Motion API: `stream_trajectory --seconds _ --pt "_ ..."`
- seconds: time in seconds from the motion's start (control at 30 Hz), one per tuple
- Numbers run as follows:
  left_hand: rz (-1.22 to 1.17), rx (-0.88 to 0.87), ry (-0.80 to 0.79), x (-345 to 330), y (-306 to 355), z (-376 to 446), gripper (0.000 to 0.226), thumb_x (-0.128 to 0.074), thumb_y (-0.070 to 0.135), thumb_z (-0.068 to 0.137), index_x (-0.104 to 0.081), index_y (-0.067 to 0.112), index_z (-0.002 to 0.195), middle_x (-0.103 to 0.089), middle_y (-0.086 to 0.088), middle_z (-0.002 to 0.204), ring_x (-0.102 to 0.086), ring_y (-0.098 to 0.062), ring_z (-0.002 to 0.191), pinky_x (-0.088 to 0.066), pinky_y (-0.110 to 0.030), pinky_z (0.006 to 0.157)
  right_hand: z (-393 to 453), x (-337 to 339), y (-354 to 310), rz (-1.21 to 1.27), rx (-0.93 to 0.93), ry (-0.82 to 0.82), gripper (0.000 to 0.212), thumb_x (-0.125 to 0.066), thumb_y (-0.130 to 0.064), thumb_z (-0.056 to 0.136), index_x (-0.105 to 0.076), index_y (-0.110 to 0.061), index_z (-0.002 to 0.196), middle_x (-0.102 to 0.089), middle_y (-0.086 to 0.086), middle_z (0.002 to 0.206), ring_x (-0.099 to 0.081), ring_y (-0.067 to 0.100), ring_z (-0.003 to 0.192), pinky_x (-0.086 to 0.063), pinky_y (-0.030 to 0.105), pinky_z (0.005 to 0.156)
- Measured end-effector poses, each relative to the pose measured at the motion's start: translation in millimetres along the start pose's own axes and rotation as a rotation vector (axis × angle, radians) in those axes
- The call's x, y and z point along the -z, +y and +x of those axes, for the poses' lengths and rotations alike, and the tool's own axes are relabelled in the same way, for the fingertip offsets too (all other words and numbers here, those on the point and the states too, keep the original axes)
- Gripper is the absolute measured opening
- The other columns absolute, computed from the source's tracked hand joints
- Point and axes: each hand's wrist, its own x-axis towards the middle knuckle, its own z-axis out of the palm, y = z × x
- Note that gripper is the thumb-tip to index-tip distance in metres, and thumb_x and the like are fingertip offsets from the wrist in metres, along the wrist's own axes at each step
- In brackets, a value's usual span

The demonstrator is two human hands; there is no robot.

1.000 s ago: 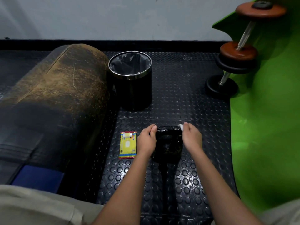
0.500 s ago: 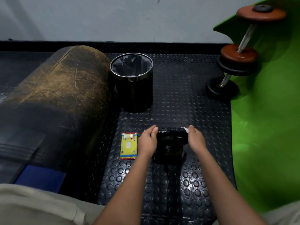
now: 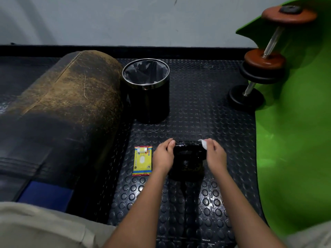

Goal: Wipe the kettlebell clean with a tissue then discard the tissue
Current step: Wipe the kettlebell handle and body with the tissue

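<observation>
1. Head view: "10" readable on yellow wipes packet [image 3: 142,160]; other print too small.
2. Black kettlebell [image 3: 187,159] on studded rubber floor [image 3: 197,111], before lined bin [image 3: 146,90].
3. Left hand [image 3: 163,156] gripping handle; right hand [image 3: 214,154] pinching white tissue [image 3: 203,144] against it.

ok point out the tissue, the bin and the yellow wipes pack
tissue [image 3: 204,144], head view, on its white crumpled edge
bin [image 3: 149,102], head view, on its black side wall
yellow wipes pack [image 3: 142,161], head view, on its middle

A gym floor corner.
Studded black rubber flooring [image 3: 206,108], a plate-loaded dumbbell [image 3: 265,59] at upper right, a worn padded bench [image 3: 68,104] at left.
</observation>
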Motion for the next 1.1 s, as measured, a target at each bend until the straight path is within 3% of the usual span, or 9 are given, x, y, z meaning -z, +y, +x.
stream_trajectory --seconds 0.1,0.2,0.33,0.43,0.5,0.6,0.73,0.87,1.1 --pt "0.001 0.004 0.003 -1 1 0 0.042 -0.041 0.046 0.101 -0.058 0.026 0.133 -0.058 0.004 0.137 -0.043 -0.019 0.136 -0.037 -0.042 0.111 -1 1 -9 -0.078 -0.078 0.011 0.033 -0.032 -0.034 0.105 -0.063 -0.02 0.101 -0.06 -0.005 0.093 -0.055 0.016 0.086 -0.046 0.036 0.079" --pt "0.013 -0.004 0.013 -1 2 0 0.041 -0.042 0.044 0.101 -0.059 0.024 0.132 -0.06 0.004 0.135 -0.046 -0.019 0.133 -0.038 -0.041 0.11 -3 -10 -6 -0.383 0.219 0.08 0.037 -0.033 -0.026 0.105 -0.069 -0.019 0.103 -0.062 -0.01 0.097 -0.055 0.013 0.097 -0.026 0.043 0.115" --pt "0.027 -0.007 0.019 0 4 -1 0.04 -0.042 0.043 0.101 -0.059 0.023 0.132 -0.061 0.003 0.133 -0.047 -0.019 0.132 -0.038 -0.037 0.11 -7 -19 -1 -0.436 0.466 0.081 0.032 -0.038 -0.029 0.104 -0.07 -0.024 0.107 -0.066 -0.013 0.103 -0.055 0.007 0.104 -0.019 0.041 0.118" --pt "0.01 -0.015 0.004 1 3 -2 0.041 -0.042 0.043 0.101 -0.058 0.023 0.133 -0.059 0.003 0.135 -0.046 -0.019 0.134 -0.037 -0.038 0.111 -3 -10 11 -0.274 0.358 0.076 0.032 -0.037 -0.033 0.105 -0.068 -0.028 0.108 -0.063 -0.017 0.103 -0.054 0.007 0.1 -0.033 0.042 0.109" --pt "0.002 -0.019 -0.01 2 1 -2 0.042 -0.041 0.044 0.101 -0.057 0.023 0.134 -0.057 0.004 0.137 -0.044 -0.018 0.135 -0.036 -0.039 0.112 -4 -2 10 -0.083 0.144 0.065 0.031 -0.035 -0.035 0.104 -0.065 -0.029 0.105 -0.065 -0.009 0.104 -0.057 0.012 0.093 -0.047 0.037 0.086" --pt "0.007 -0.013 -0.014 2 2 -1 0.043 -0.041 0.045 0.101 -0.056 0.024 0.135 -0.057 0.004 0.138 -0.043 -0.018 0.135 -0.036 -0.039 0.112 -3 -1 0 0.071 -0.13 0.022 0.031 -0.033 -0.033 0.104 -0.062 -0.024 0.105 -0.065 0.001 0.104 -0.057 0.014 0.087 -0.04 0.026 0.063" --pt "0.016 -0.009 0.001 1 4 -2 0.042 -0.041 0.044 0.101 -0.057 0.024 0.134 -0.058 0.004 0.136 -0.045 -0.019 0.134 -0.037 -0.039 0.111 -6 -13 -2 -0.264 0.182 0.109 0.031 -0.034 -0.028 0.104 -0.065 -0.02 0.102 -0.063 -0.005 0.1 -0.053 0.015 0.09 -0.041 0.035 0.084" --pt "0.032 -0.016 0.004 2 5 -3 0.041 -0.042 0.042 0.102 -0.058 0.023 0.133 -0.06 0.003 0.134 -0.048 -0.018 0.131 -0.038 -0.034 0.109 -6 -16 2 -0.293 0.427 0.07 0.028 -0.041 -0.029 0.103 -0.068 -0.022 0.105 -0.059 -0.017 0.098 -0.05 0.007 0.095 -0.038 0.03 0.09" --pt "-0.011 0.0 -0.021 2 1 -1 0.042 -0.041 0.047 0.1 -0.057 0.027 0.133 -0.059 0.005 0.135 -0.043 -0.02 0.136 -0.037 -0.042 0.111 -2 -1 2 0.085 -0.16 0.07 0.032 -0.036 -0.027 0.103 -0.066 -0.02 0.11 -0.067 -0.001 0.097 -0.058 0.011 0.082 -0.045 0.025 0.065"
